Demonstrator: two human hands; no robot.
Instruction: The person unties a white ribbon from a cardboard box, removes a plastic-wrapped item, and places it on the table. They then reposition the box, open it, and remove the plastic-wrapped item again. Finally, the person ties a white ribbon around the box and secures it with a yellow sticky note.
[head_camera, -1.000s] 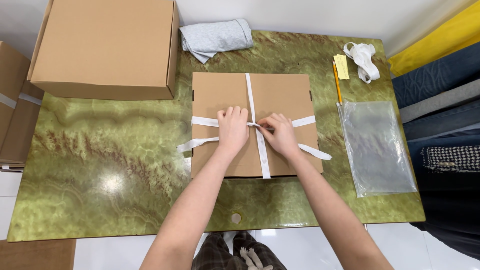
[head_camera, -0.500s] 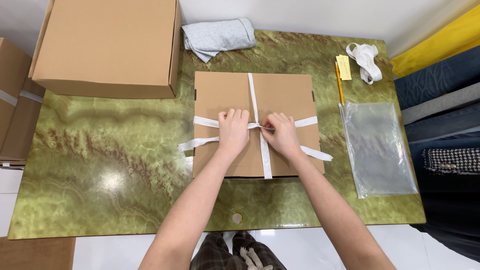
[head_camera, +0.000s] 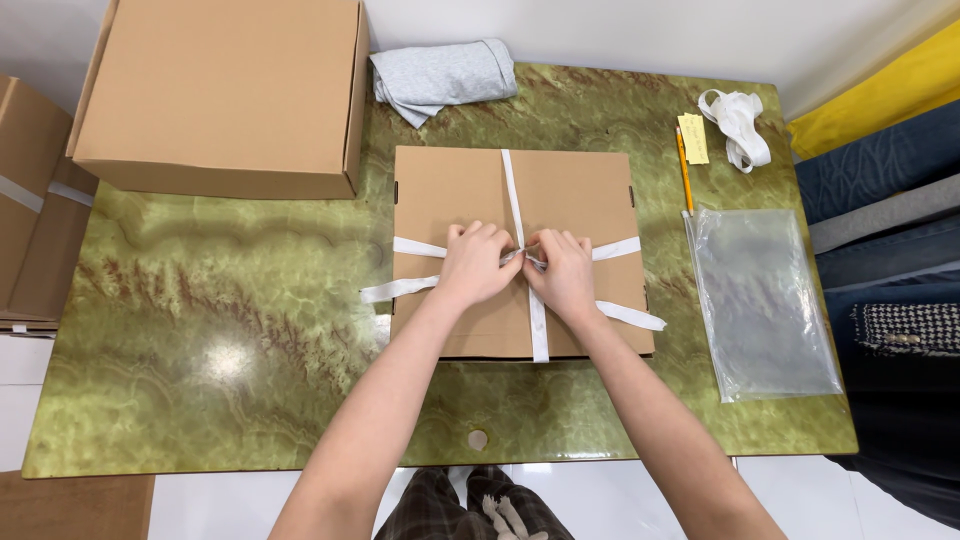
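Flat box (head_camera: 580, 200): A shallow brown cardboard box lay closed in the middle of the green marbled worktop (head_camera: 220, 330), its near edge close to me.
White ribbon (head_camera: 512, 190): I saw one band running far to near over the lid and another crossing it left to right; the two met at the centre of the lid.
Left hand (head_camera: 478, 262): I had it curled shut, fingers pinching the ribbon at the crossing.
Right hand (head_camera: 562, 272): It was likewise clamped on the ribbon, knuckles touching those of the left hand.
Progress: The box was already wrapped both ways; I judged the knot at the crossing to be in the making, not finished, since two loose tails trailed off to the near left and near right.
Appearance of the box: Plain, clean, lid flat, corners square, small notches at its left and right edges.
Surroundings: A large closed carton (head_camera: 220, 95) stood far left, a folded grey cloth (head_camera: 445, 75) at the far edge, a clear plastic bag (head_camera: 760, 300) to the right, a pencil (head_camera: 685, 170) and spare ribbon (head_camera: 738, 125) far right.
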